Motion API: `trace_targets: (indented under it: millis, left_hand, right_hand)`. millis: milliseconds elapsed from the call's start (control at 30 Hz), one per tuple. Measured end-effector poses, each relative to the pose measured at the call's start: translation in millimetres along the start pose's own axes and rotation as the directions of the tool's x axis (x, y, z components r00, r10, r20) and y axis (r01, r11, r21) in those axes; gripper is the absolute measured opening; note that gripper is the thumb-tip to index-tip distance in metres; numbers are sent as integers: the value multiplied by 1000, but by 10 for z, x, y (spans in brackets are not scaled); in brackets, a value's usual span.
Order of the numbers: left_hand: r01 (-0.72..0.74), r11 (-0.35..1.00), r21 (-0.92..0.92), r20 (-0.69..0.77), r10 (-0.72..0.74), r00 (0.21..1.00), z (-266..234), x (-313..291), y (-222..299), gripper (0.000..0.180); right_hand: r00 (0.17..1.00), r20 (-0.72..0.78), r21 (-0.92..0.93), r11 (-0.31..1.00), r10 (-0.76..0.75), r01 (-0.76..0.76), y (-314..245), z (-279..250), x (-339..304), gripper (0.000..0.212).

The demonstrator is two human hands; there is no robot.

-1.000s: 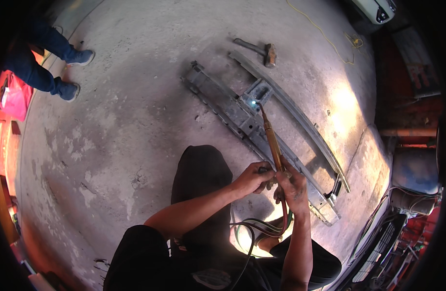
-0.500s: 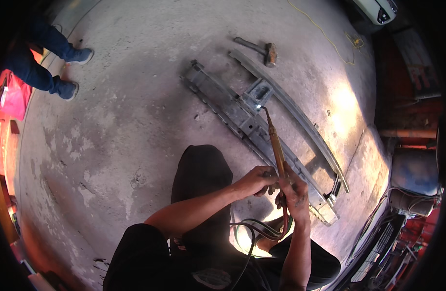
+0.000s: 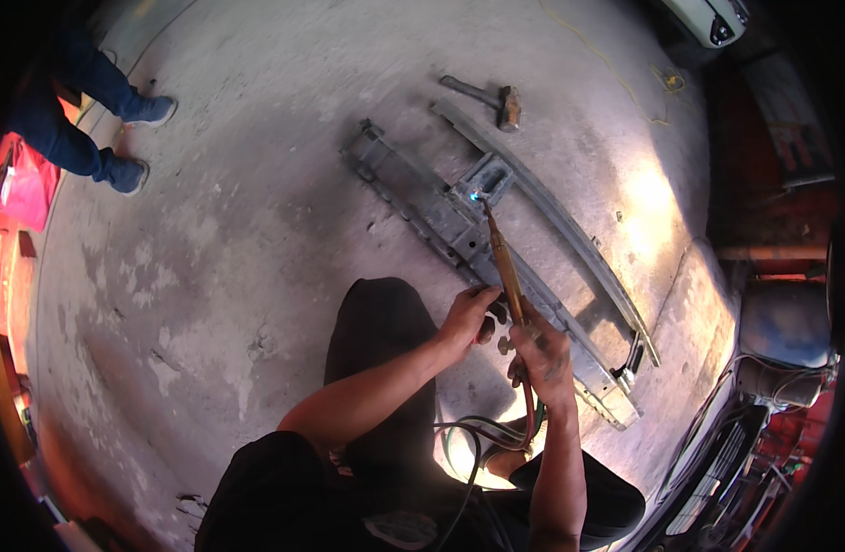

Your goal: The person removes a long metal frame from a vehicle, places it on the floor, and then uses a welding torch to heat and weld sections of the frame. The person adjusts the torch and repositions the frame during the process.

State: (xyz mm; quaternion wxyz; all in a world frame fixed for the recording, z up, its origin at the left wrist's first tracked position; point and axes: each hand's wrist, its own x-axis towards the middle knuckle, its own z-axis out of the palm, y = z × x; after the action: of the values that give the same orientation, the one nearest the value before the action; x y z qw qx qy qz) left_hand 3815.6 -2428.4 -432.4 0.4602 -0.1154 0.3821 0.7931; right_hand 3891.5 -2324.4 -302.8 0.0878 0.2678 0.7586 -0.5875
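Note:
My right hand is wrapped round the lower part of a brass gas torch, near its valve knobs. Beside it, the curled fingers of my left hand reach the torch's body from the left. A small bluish-white glow shows at the torch's bent tip, on the bracket of a long grey metal beam. Slanting across the floor, this beam lies next to a second, slightly curved metal bar. Red and dark hoses hang from the torch below my right hand.
A hammer rests on the concrete floor beyond the bars. At far left stands a person in dark trousers and blue shoes, by a pink bag. A yellow cord lies far right; a black grille is at near right.
Both hands and the torch have moved left and slightly away from me. The torch tip has shifted left along the bracket's edge, and its glow now looks bluer.

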Motion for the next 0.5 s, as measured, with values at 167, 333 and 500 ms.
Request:
trace_targets:
  millis: [167,333,500]
  left_hand:
    - [-53,997,50,131,46,990,47,25,-11,28]
    - [-66,993,102,160,49,986,58,26,-40,26]
    - [-88,994,68,153,77,985,26,45,-40,22]
  right_hand:
    - [997,-60,35,998,50,-48,11,-58,-131,57]
    - [998,-48,37,999,41,-39,74,-97,-146,55]
    - [997,-58,32,998,49,-47,109,-66,-91,56]
